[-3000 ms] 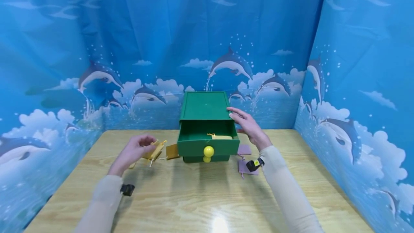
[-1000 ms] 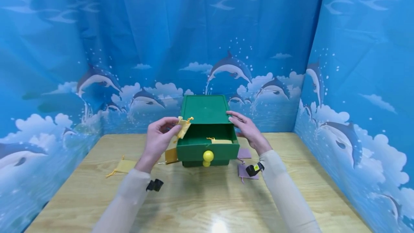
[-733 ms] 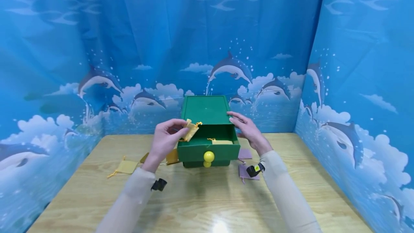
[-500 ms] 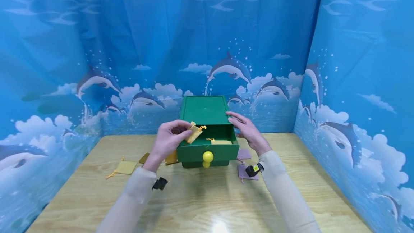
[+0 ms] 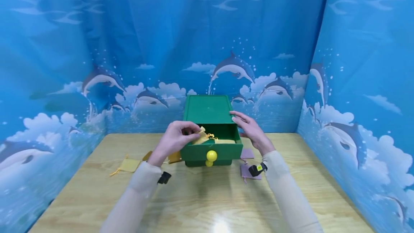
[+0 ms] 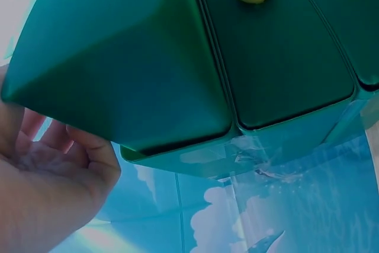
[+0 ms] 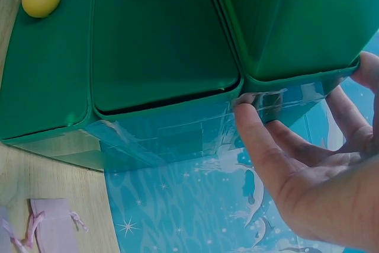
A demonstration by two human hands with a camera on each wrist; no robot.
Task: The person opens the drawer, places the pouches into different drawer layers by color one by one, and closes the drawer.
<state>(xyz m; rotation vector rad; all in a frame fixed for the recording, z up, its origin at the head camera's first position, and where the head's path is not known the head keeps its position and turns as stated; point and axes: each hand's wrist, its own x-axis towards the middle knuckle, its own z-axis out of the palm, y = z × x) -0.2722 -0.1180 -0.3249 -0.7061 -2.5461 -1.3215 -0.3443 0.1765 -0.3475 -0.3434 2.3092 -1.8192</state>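
Observation:
A green drawer cabinet (image 5: 208, 109) stands at the middle of the table, its top drawer (image 5: 197, 151) pulled out. My left hand (image 5: 178, 137) pinches a pale yellow drawstring pouch (image 5: 201, 138) inside the drawer's left part. Beside it in the drawer lies another pale yellow pouch (image 5: 225, 141) with an orange cord. In the left wrist view my left hand (image 6: 53, 182) is at the drawer's edge; the pouch is hidden there. My right hand (image 5: 253, 129) touches the cabinet's right side, fingers extended; the right wrist view shows its fingertips (image 7: 244, 114) against the side wall.
Left of the cabinet, a yellow pouch (image 5: 129, 165) and brownish-gold pouches (image 5: 175, 157) lie on the wooden table (image 5: 194, 197). Two purple pouches (image 5: 247, 153) lie at the right. Yellow round knobs (image 5: 211, 155) stick out from the drawer fronts. A blue dolphin curtain (image 5: 155, 64) hangs behind.
My left hand has lifted a yellow pouch from the table at left, carried it right over the drawer and lowered it inside. My right hand has stayed at the cabinet's side.

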